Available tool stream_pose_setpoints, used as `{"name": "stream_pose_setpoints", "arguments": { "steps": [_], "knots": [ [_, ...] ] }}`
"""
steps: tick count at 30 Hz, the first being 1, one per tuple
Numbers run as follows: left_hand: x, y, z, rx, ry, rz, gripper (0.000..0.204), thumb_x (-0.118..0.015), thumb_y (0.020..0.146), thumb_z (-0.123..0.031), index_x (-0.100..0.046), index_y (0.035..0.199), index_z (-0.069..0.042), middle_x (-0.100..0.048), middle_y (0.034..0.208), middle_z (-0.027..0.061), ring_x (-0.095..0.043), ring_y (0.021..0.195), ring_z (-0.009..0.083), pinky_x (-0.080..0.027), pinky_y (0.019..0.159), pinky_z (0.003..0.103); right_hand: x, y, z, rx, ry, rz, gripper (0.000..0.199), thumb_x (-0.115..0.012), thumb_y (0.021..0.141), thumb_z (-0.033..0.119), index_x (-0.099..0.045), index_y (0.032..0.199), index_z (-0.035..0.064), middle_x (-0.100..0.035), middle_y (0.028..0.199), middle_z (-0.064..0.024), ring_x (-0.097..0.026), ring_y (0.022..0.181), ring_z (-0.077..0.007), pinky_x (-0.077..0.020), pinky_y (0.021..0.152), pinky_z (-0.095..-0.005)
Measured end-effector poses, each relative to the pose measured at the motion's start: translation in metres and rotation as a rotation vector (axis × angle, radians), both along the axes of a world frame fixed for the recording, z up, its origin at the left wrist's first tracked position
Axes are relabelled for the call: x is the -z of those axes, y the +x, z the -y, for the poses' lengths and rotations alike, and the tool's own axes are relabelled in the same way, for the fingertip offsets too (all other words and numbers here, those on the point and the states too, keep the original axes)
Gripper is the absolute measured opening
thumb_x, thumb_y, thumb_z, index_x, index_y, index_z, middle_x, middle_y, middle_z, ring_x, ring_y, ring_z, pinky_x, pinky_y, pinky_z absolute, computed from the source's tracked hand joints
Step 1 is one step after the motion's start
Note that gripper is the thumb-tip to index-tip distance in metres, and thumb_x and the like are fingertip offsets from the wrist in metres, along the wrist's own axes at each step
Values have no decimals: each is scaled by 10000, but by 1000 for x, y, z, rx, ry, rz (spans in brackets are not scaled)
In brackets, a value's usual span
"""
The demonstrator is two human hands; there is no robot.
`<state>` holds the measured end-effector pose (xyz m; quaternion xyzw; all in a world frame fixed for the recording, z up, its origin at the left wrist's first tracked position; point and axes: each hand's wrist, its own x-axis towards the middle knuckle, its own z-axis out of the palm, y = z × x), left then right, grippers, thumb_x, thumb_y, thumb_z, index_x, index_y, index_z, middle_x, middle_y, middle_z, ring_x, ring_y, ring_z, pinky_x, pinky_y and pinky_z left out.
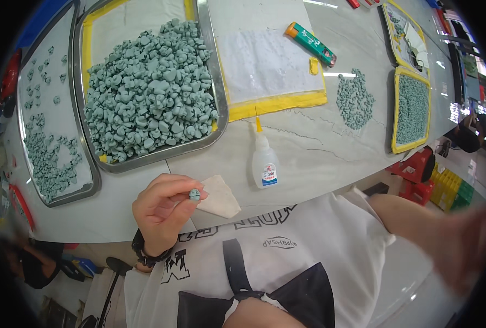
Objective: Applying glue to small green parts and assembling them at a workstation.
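Item: small grey-green moulded piece point(194, 194), pinched between the thumb and fingertips of my left hand point(161, 210), held up over the near edge of the pale table point(319, 147).

Landmark: the white glue bottle point(264, 164) with yellow nozzle, standing upright on the table.

- My left hand: left of the bottle and nearer to me; fingers curled in, closed on the piece. Dark band at the wrist.
- Folded cream cloth point(218, 198): between my left hand and the bottle, just beside the pinched piece, lying at the table edge.
- My right hand point(464, 246): well to the right of the bottle, off the table, blurred; I cannot tell whether it is spread or closed.
- Large metal tray point(213, 82) heaped with matching grey-green pieces: beyond the bottle, to its left.
- Second metal tray point(21, 120), pieces scattered thinly: further left, beside the first.
- White sheet with yellow border point(270, 104): directly beyond the bottle.
- Green tube with orange cap point(311, 44): beyond the bottle, to its right, lying on that sheet's far corner.
- Loose pile of pieces point(355, 98): on the bare table, right of the bottle and beyond it.
- Yellow-edged tray point(412, 109) filled with pieces: further right again.
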<state>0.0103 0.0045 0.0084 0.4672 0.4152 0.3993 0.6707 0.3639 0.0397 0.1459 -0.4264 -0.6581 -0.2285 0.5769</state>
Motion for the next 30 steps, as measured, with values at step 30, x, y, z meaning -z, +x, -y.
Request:
{"name": "stream_pose_setpoints", "arguments": {
  "steps": [30],
  "knots": [
    [-6, -12, -7, 273, -205, 297, 414, -591, 715, 86, -525, 1122, 114, -597, 898, 168, -607, 809, 217, -484, 692, 282, 119, -160, 37, -420, -901, 41, 300, -702, 513, 6, -628, 786, 105, -577, 738, -27, -547, 681, -203, -408, 736, -396]
  ]
}}
